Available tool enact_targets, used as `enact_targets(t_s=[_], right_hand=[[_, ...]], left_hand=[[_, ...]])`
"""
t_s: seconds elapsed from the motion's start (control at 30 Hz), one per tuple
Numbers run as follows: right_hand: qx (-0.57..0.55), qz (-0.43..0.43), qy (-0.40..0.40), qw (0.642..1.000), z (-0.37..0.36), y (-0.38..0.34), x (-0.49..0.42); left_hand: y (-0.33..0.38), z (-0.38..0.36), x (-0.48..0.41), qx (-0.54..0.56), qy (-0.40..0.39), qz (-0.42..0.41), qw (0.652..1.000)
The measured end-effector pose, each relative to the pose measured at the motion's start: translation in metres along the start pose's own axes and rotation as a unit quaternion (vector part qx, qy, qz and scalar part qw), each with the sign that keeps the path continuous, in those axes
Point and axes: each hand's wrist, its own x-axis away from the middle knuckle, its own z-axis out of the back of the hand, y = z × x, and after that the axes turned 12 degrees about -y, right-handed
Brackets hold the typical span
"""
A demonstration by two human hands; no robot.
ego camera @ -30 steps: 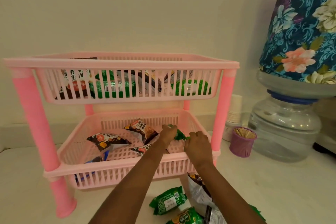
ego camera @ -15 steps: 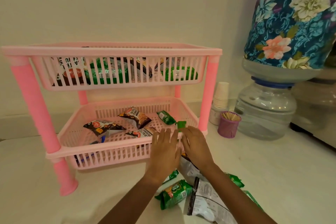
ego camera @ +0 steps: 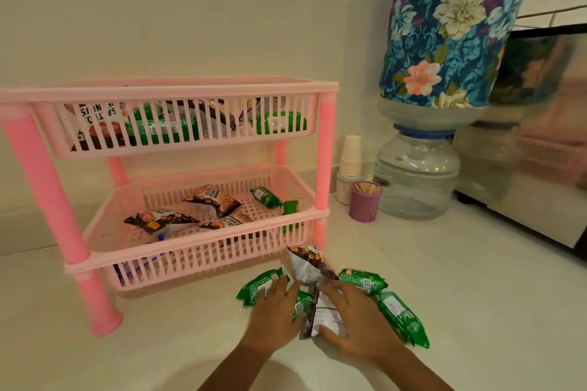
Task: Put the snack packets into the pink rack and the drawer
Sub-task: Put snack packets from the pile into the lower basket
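- Left hand (ego camera: 273, 311) is spread flat on a glossy green packet (ego camera: 254, 287).
- Right hand (ego camera: 355, 324) is spread wide over a crinkled foil packet (ego camera: 320, 316).
- Slatted pink rack (ego camera: 190, 86) is seen at ten o'clock.

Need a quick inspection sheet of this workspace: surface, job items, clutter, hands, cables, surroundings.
Surface: pale counter, with packets lying loose in front of the rack.
Job's things: pink rack upright, with packets in its upper basket and lower basket; green packets and a silver packet on the counter; no drawer seen.
Clutter: paper cups, purple toothpick holder.
Hands: left hand flat on the leftmost green packet, fingers straight; right hand on the silver packet, grip unclear.
Cables: thin cord along the wall, upper right.
Surroundings: water bottle under a floral cover, shiny appliance.
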Motion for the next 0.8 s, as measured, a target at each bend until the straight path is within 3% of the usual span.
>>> enact_targets(t_s=[0.23, 0.43, 0.53, 0.67, 0.8], right_hand=[[0.096, -0.012, -0.044, 0.994, -0.012, 0.012, 0.007], [0.023, -0.003, 0.018, 1.000, 0.005, 0.012, -0.002], [-0.015, 0.021, 0.057, 0.998, 0.023, 0.001, -0.014], [-0.078, 0.055, 0.123, 0.988, 0.058, -0.027, -0.042], [-0.105, 0.099, 0.177, 0.973, 0.094, -0.058, -0.084]], left_hand=[[0.001, -0.007, 0.012, -0.015, 0.044, -0.008, 0.999], [-0.003, 0.002, 0.018, -0.003, 0.079, -0.014, 0.997], [-0.009, 0.019, 0.024, 0.009, 0.146, -0.030, 0.989], [-0.027, 0.056, 0.033, 0.015, 0.294, -0.057, 0.954], [-0.059, 0.099, 0.028, 0.010, 0.337, -0.004, 0.942]])
